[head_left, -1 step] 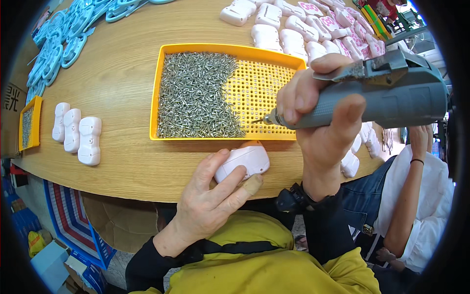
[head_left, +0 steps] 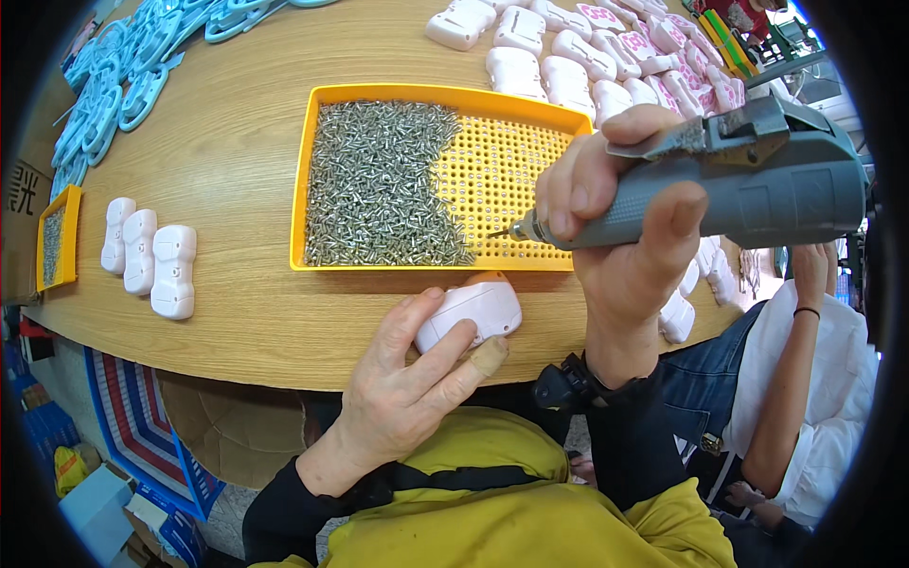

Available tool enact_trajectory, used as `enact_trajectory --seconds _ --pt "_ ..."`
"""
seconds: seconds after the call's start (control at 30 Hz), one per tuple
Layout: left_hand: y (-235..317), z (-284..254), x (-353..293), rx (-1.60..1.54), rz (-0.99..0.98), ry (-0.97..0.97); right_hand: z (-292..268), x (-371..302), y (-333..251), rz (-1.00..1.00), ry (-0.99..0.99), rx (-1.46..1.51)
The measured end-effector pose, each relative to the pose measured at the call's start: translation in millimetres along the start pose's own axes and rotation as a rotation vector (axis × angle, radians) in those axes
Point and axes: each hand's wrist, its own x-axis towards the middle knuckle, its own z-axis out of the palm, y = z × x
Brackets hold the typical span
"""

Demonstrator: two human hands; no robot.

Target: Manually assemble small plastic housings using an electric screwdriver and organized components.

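Note:
My left hand (head_left: 402, 383) is closed around a pale pink plastic casing (head_left: 471, 317) on the wooden table, fingers pressing on its top and sides. Small holes show near the casing's edge. Gripped in my right hand (head_left: 620, 213) is a grey electric screwdriver (head_left: 734, 194), held sideways with its thin bit (head_left: 499, 233) pointing left. The bit hangs over the perforated part of a yellow screw tray (head_left: 301, 180). Loose silver screws (head_left: 379, 185) fill the tray's left side, and some sit in the holes on the right.
Three pale pink casings (head_left: 173, 273) lie at left beside a small yellow tray (head_left: 72, 241) of screws. Light blue plastic parts (head_left: 142, 95) are heaped at the far left. More casings (head_left: 519, 74) are piled at the back right. Another person's arm (head_left: 781, 402) is at the right.

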Motion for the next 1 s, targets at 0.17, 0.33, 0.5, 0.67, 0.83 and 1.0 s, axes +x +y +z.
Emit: enact_trajectory --seconds 0.17,0.33,0.5,0.67,0.83,1.0 --pt "-1 0 1 -0.007 0.004 0.001 0 -1 2 -0.001 -0.026 0.034" --pt "1 -2 -3 0.012 -0.001 -0.003 6 -1 -7 -0.014 -0.027 -0.036" --pt "3 1 -1 0.0 0.001 0.003 -14 -2 -25 -0.062 -0.026 0.252" --pt "3 1 -2 0.064 0.047 0.023 -25 -13 -35 -0.176 -0.184 0.201" --pt "3 -2 -3 0.078 0.061 0.016 -19 -25 -40 -0.069 -0.129 0.182" --pt "5 1 -4 0.083 0.075 0.029 -6 -42 -48 0.039 -0.078 0.148"
